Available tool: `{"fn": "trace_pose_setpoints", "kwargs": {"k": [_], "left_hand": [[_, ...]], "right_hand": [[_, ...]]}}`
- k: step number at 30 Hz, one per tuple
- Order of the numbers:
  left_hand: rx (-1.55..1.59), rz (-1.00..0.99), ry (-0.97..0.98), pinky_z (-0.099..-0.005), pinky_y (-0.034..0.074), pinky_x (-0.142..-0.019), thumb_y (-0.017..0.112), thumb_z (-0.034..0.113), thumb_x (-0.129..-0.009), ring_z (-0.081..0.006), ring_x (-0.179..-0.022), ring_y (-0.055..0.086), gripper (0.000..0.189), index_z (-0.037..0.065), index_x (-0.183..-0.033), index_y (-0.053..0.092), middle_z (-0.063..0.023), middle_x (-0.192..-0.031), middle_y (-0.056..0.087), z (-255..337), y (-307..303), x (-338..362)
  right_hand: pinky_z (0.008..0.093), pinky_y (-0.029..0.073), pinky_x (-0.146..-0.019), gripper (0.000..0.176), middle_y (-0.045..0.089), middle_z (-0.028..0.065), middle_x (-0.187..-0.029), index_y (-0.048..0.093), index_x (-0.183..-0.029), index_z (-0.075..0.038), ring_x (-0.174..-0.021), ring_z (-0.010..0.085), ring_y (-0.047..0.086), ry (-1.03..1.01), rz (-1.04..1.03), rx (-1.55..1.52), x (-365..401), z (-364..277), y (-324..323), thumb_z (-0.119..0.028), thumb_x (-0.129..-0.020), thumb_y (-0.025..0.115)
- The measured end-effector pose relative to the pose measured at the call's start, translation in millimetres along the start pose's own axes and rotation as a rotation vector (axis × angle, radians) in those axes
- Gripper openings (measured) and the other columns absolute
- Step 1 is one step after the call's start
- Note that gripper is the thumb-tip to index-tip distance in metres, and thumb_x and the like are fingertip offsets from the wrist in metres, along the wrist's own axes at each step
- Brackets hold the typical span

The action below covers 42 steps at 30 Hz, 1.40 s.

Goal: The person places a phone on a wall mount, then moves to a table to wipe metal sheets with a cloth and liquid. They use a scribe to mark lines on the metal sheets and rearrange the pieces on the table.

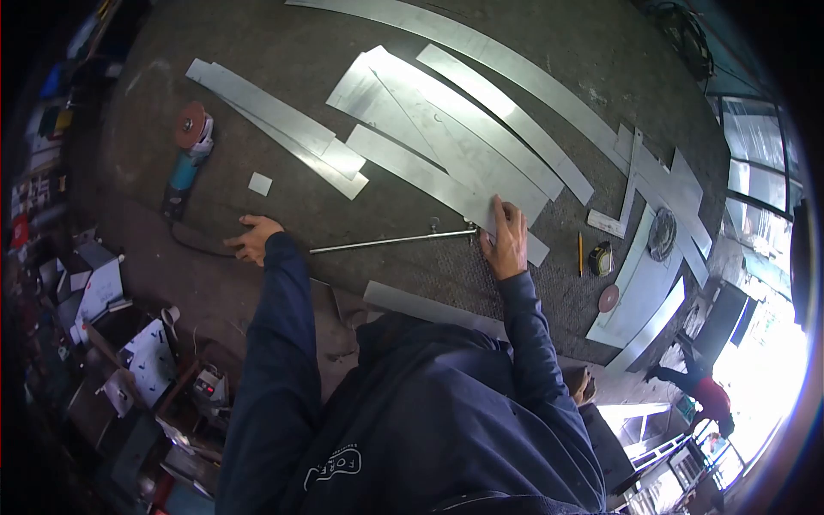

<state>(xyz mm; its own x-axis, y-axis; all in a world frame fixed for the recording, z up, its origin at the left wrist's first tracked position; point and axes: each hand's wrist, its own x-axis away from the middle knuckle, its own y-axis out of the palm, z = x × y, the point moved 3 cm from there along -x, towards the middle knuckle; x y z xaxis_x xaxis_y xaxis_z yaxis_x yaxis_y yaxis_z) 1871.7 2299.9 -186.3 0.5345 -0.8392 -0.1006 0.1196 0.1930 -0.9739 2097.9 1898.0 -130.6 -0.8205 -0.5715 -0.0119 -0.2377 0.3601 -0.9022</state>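
Readable text first: only the white print on the dark hoodie [336, 468], "FORE" and then it's cut off by a fold. I see no legible brand on the angle grinder [187, 159] or the tape measure [601, 257]; both are too small.

Hands are well apart, with the thin steel rod [390, 242] lying on the table [137, 215] between them.
- Right hand [506, 240]: fingers spread flat, pressing on the end of a sheet-metal strip [429, 176], right at the rod's far tip. I can't tell if it also pinches that tip, since the hand covers it.
- Left hand [253, 239]: fingers curled down onto the table, short of the rod's near end and not touching it. The grinder's black cable [193, 245] runs up to it; I can't tell if it grips the cable.

More strips fan across the top, one of them [515, 64] cut off by the frame. A small square offcut [260, 184] sits near the grinder. A pencil [580, 253] lies just beside the tape, and a steel square [627, 184] above.

Hard to make out:
- The round part [661, 233] on the plates at right, and a small reddish disc [608, 298].
- The left edge, which is dark clutter with boxes.
- The lower right, blown out by daylight; I see only another person in red [708, 390], bent over.
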Motion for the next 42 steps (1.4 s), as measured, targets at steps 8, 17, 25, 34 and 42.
{"fn": "trace_pose_setpoints", "kwargs": {"k": [8, 17, 25, 34, 42], "left_hand": [[0.033, 0.004, -0.013, -0.0564, 0.050, -0.087, 0.040, 0.053, -0.094, -0.0450, -0.113, 0.056, 0.077, 0.001, -0.149, 0.026, -0.0345, -0.125, 0.048, -2.4, 4.6, -2.2], [0.007, -0.015, -0.026, -0.0568, 0.049, -0.088, 0.039, 0.052, -0.095, -0.0464, -0.116, 0.055, 0.076, 0.003, -0.151, 0.024, -0.0369, -0.129, 0.045, 1.7, -5.4, 2.6], [0.019, -0.039, -0.006, -0.0566, 0.051, -0.088, 0.039, 0.053, -0.095, -0.0482, -0.118, 0.054, 0.076, 0.004, -0.151, 0.023, -0.0402, -0.130, 0.043, 1.2, -4.3, 1.8], [-0.022, -0.022, -0.016, -0.0560, 0.051, -0.086, 0.038, 0.054, -0.095, -0.0469, -0.115, 0.056, 0.076, 0.006, -0.152, 0.023, -0.0377, -0.129, 0.044, 0.1, 1.1, 0.3], [-0.038, -0.015, -0.015, -0.0533, 0.052, -0.085, 0.037, 0.054, -0.096, -0.0443, -0.112, 0.058, 0.076, 0.005, -0.151, 0.024, -0.0356, -0.127, 0.046, 1.2, -3.3, 1.5]], "right_hand": [[0.0493, 0.042, -0.096, 0.075, 0.051, 0.0193, -0.117, 0.045, -0.134, -0.002, -0.111, 0.0390, 0.051, 0.036, -0.095, -0.051, -16.6, 3.8, -14.4, -0.012, -0.064, 0.072], [0.0472, 0.051, -0.082, 0.071, 0.064, 0.0171, -0.106, 0.050, -0.124, -0.008, -0.098, 0.0365, 0.064, 0.036, -0.169, 0.035, -44.0, 28.1, -44.0, -0.042, -0.070, 0.082], [0.0448, 0.056, -0.073, 0.067, 0.066, 0.0117, -0.104, 0.056, -0.120, -0.011, -0.089, 0.0352, 0.068, 0.041, -0.134, 0.178, -26.0, 66.0, -47.1, -0.036, -0.065, 0.086], [0.0437, 0.054, -0.081, 0.063, 0.060, 0.0138, -0.108, 0.059, -0.122, -0.008, -0.097, 0.0359, 0.063, 0.101, -0.064, 0.015, 6.6, 71.5, -46.2, -0.018, -0.065, 0.085], [0.0424, 0.051, -0.093, 0.068, 0.058, 0.0118, -0.126, 0.060, -0.121, -0.005, -0.111, 0.0326, 0.059, 0.097, -0.065, 0.095, 43.3, 82.1, -68.0, -0.018, -0.060, 0.088]]}}
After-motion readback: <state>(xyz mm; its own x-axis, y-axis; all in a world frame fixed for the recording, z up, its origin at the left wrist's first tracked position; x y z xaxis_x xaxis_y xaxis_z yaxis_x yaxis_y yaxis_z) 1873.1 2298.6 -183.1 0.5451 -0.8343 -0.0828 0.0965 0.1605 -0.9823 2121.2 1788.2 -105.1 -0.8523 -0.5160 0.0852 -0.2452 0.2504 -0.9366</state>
